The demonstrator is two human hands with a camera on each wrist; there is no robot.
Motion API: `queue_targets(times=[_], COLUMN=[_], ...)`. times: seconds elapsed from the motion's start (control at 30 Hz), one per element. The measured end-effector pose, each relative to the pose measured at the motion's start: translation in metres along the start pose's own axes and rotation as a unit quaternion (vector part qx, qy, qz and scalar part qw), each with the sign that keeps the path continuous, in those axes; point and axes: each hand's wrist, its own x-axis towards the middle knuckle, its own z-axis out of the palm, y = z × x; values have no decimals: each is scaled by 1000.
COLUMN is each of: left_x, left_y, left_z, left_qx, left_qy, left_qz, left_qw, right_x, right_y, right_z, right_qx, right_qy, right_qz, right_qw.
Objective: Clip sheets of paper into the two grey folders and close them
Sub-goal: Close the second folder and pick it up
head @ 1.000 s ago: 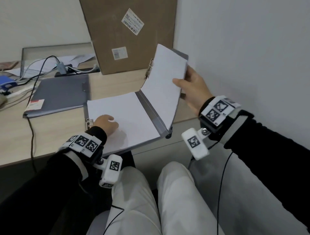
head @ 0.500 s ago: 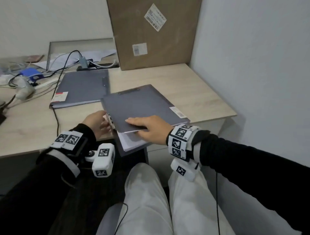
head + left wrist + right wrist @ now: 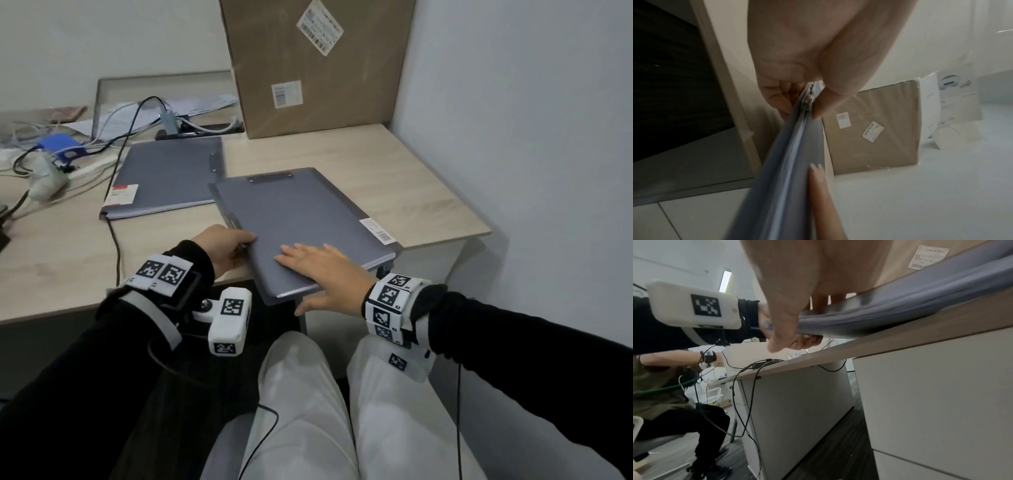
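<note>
A closed grey folder (image 3: 301,219) lies at the desk's front edge, its near corner overhanging the edge. My left hand (image 3: 222,248) pinches its left edge, thumb on top and fingers beneath, as the left wrist view shows (image 3: 809,99). My right hand (image 3: 318,270) lies flat on the cover with fingers straight and the thumb off the near edge. A second closed grey folder (image 3: 168,178) rests farther back to the left, with white sheet edges showing along its side. In the right wrist view the near folder (image 3: 890,311) is seen from below the desk edge.
A tall cardboard box (image 3: 315,65) leans on the wall behind the folders. Cables, a blue adapter (image 3: 60,145) and a power strip crowd the back left of the desk (image 3: 394,171). A white wall bounds the right side. Another seated person (image 3: 663,386) works at the left.
The open folder's cover was swung down shut over the sheets. My right hand went from holding the raised cover to lying flat on it, and my left hand now pinches the left edge.
</note>
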Motion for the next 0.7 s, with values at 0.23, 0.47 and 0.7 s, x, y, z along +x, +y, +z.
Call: queue_targets(times=[0.23,0.47,0.7], left_x=[-14,-21,-5], left_y=[32,64,34], left_z=[11,36,65], left_qx=[-8,-24,1], left_qy=[-37,-69,-137], left_qz=[89,111,-21], left_qw=[995,991,990], right_x=[-5,-2,10], right_y=[22,33,61], right_z=[-22,-69,-86], right_qx=[33,253,668], right_qy=[92,376,414], right_qz=[113,163,251], right_qw=[989,876,565])
